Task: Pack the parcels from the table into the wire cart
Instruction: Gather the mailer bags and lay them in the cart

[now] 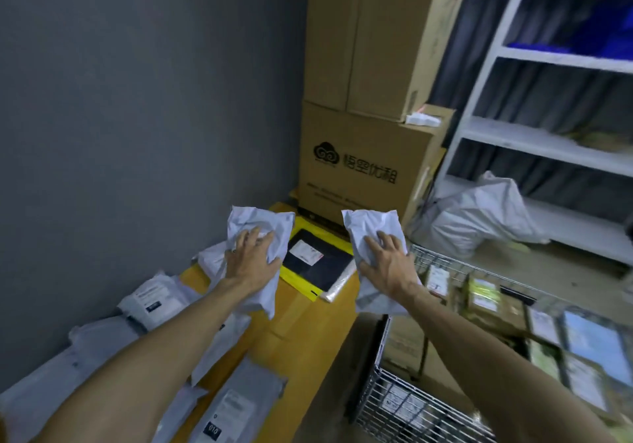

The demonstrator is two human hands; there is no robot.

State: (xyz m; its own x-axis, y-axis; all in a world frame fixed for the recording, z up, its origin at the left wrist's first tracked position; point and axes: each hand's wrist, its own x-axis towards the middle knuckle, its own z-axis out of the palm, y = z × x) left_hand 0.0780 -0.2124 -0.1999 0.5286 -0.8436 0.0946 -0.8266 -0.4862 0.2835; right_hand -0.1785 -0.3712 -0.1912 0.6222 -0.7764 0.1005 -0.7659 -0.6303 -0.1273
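My left hand (251, 257) grips a white plastic mailer (270, 228), lifted above the wooden table (291, 326). My right hand (385, 261) grips a second white mailer (371, 227), held over the gap between the table's right edge and the wire cart (404, 405). Several grey and white mailers (154, 298) lie on the table's left side, under my left forearm. Farther back on the table, a black parcel with a white label (320, 268) rests on a yellow envelope. Inside the cart are several labelled boxes and packets (486, 298).
Two large stacked cardboard boxes (363, 165) stand at the table's far end against the grey wall. A white shelving unit (561, 127) stands at the right, with a crumpled white bag (479, 216) on the floor in front of it.
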